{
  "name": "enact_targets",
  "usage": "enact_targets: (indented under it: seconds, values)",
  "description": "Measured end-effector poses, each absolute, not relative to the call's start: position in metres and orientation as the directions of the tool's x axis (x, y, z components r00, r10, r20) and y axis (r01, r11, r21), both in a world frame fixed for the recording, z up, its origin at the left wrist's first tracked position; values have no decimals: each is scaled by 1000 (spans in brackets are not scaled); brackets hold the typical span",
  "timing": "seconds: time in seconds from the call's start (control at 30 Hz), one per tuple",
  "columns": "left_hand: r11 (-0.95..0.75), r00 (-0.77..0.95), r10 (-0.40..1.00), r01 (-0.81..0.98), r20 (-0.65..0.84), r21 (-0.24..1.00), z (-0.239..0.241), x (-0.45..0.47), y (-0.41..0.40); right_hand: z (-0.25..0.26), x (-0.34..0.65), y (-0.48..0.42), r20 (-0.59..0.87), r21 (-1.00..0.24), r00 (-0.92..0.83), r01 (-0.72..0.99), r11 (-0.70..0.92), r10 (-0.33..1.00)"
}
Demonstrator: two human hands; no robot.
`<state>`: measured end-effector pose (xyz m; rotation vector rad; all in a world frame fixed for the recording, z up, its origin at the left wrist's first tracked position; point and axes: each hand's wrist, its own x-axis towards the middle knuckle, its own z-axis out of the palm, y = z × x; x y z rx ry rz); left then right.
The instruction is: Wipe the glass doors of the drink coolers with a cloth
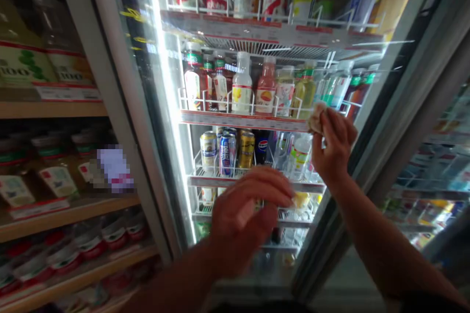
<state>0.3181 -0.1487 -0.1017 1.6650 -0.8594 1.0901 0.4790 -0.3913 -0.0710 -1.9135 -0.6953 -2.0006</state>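
My right hand (334,144) is closed around a crumpled pale cloth (316,118). It is up against or just in front of the glass door (220,32) of a lit drinks fridge, at the height of the second shelf's front edge. Lower and further left, my left hand (249,220) is raised in front of the glass, slightly blurred. Its fingers are curved and apart from the thumb, with nothing visible in them. Behind it, drink cans (227,151) are partly covered. Reflections streak across the glass.
Bottles (242,83) stand behind wire rails on the fridge shelves. A bright light strip (165,78) runs down the fridge's left side. Wooden shelves (51,109) with juice bottles are at the left, beyond a metal frame (117,107). Another glass-fronted cooler (429,166) is at the right.
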Motion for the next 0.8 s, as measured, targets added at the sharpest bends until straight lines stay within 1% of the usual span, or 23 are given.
enact_targets:
  seconds: [0.03, 0.07, 0.1, 0.13, 0.17, 0.2, 0.23, 0.33, 0.37, 0.4, 0.43, 0.47, 0.5, 0.53, 0.57, 0.6, 0.63, 0.67, 0.73, 0.77, 0.8]
  values:
    - [-447, 263, -49, -869, 964, 215, -97, 340, -145, -87, 474, -388, 985, 169, -60, 518, -839, 161]
    - [-624, 208, -37, -769, 977, 140, -96, 361, -139, -102, 470, -384, 966, 232, -26, 534, -813, 259]
    - [-757, 179, -42, -647, 983, 86, -99, 380, -133, -115, 467, -381, 925, 316, -1, 559, -767, 380]
    - [-845, 156, -60, -533, 986, 33, -104, 398, -127, -123, 465, -380, 892, 370, 2, 572, -732, 452]
    - [-902, 153, -82, -432, 985, -8, -111, 414, -121, -124, 466, -380, 874, 397, -2, 577, -714, 485]
    - [-932, 156, -104, -361, 982, -41, -118, 427, -116, -120, 468, -383, 884, 392, -17, 570, -722, 467]
    - [-948, 157, -121, -313, 980, -67, -125, 438, -112, -112, 471, -388, 913, 358, -40, 554, -752, 405]
    - [-966, 127, -134, -239, 983, -101, -138, 456, -109, -85, 482, -400, 981, 191, -125, 501, -844, 147]
    - [-968, 113, -130, -228, 985, -102, -140, 459, -109, -84, 483, -401, 985, 155, -140, 491, -857, 98]
    - [-970, 99, -126, -221, 987, -102, -141, 461, -110, -89, 482, -399, 987, 138, -140, 491, -860, 79]
    - [-971, 92, -124, -216, 988, -102, -142, 462, -111, -99, 478, -397, 988, 148, -122, 505, -850, 100]
    - [-971, 90, -124, -214, 988, -102, -142, 463, -111, -113, 474, -393, 983, 183, -90, 528, -829, 160]
    - [-972, 91, -125, -212, 988, -103, -142, 463, -110, -128, 469, -390, 965, 242, -59, 570, -785, 255]
    - [-972, 93, -126, -211, 988, -104, -142, 464, -109, -140, 465, -387, 925, 314, -24, 609, -728, 379]
    - [-971, 97, -127, -214, 987, -104, -143, 465, -108, -149, 462, -386, 886, 358, -4, 642, -678, 464]
    - [-971, 104, -127, -218, 986, -102, -143, 465, -106, -152, 461, -386, 865, 372, 7, 661, -651, 501]
    - [-970, 110, -121, -222, 987, -94, -143, 465, -106, -151, 461, -388, 877, 353, 12, 663, -660, 481]
    - [-971, 116, -113, -223, 987, -85, -143, 464, -106, -145, 464, -389, 915, 301, 8, 651, -697, 402]
    - [-970, 113, -95, -235, 989, -66, -145, 461, -112, -130, 470, -389, 984, 156, -26, 620, -769, 179]
    - [-962, 99, -104, -261, 990, -75, -147, 457, -119, -125, 473, -386, 995, 100, -40, 615, -782, 96]
    - [-946, 76, -138, -306, 988, -108, -148, 454, -127, -123, 474, -380, 998, 70, -42, 624, -779, 57]
